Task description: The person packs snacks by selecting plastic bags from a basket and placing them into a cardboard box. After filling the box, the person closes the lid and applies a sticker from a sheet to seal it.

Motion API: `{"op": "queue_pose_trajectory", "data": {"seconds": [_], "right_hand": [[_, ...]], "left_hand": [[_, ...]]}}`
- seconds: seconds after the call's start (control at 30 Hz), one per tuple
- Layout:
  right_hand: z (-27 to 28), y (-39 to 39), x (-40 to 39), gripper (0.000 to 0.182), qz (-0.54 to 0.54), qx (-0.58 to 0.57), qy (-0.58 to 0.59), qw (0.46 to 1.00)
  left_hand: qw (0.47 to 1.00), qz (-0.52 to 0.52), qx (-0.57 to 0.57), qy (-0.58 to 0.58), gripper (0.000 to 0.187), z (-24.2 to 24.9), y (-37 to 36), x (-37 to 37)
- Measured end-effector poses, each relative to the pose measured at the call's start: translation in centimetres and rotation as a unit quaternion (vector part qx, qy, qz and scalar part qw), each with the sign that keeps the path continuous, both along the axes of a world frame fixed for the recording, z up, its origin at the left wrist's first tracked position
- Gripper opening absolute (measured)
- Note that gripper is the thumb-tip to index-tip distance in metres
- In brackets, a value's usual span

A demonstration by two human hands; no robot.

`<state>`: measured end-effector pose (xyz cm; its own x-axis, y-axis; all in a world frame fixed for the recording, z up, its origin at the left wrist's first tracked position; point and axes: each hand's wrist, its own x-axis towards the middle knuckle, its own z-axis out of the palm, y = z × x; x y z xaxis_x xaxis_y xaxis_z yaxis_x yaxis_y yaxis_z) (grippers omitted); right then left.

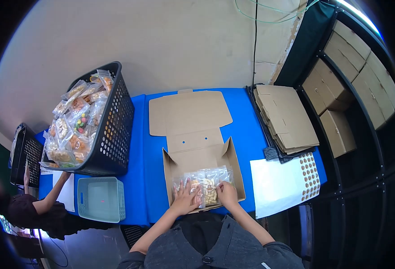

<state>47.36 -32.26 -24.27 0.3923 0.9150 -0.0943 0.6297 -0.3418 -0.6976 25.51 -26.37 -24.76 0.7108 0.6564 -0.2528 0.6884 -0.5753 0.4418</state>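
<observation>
An open cardboard box [179,163] lies in front of me with its lid folded back. Along its near side are clear snack packets [211,193], one of them showing pale nuts. My left hand [186,197] rests flat with spread fingers on the packets at the left. At the right edge of the nut packet, my right hand [226,193] is closed, its fingers curled on the clear plastic. The undersides of the packets are hidden.
A black perforated basket [119,121] heaped with snack packets stands left, near a pale green tray [101,199]. Flattened cardboard boxes [289,119] and a sticker sheet [283,184] lie right. A co-worker's arm [54,193] reaches the basket. Shelves hold more boxes [336,132].
</observation>
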Motion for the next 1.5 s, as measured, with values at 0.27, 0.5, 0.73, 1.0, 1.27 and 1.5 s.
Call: {"op": "queue_pose_trajectory", "data": {"seconds": [0.27, 0.5, 0.73, 1.0, 1.27, 1.5], "right_hand": [[0.4, 0.2, 0.5, 0.04, 0.044, 0.02, -0.077, 0.996], [-0.6, 0.1, 0.6, 0.042, 0.061, 0.042, -0.079, 0.994], [-1.6, 0.4, 0.2, 0.049, 0.023, 0.075, 0.088, 0.993], [-1.4, 0.5, 2.1, 0.05, 0.093, 0.015, 0.095, 0.991], [-0.8, 1.6, 2.3, 0.071, -0.022, 0.06, 0.156, 0.986], [1.0, 1.5, 1.7, 0.071, -0.002, 0.071, 0.099, 0.993]], "left_hand": [[0.999, 0.038, 0.0, -0.02, 0.076, -0.3, 0.3, 0.5], [0.98, 0.115, 0.045, -0.159, 0.072, 0.9, 0.0, 0.3], [0.877, 0.202, 0.254, -0.353, 0.063, 9.2, 4.8, -3.0], [0.708, 0.252, 0.605, -0.263, 0.048, 25.2, 13.0, -14.0], [0.788, 0.391, 0.468, 0.076, 0.037, 26.1, 21.7, -26.4], [0.794, 0.263, 0.389, 0.386, 0.046, 21.8, 24.9, -28.7]]}}
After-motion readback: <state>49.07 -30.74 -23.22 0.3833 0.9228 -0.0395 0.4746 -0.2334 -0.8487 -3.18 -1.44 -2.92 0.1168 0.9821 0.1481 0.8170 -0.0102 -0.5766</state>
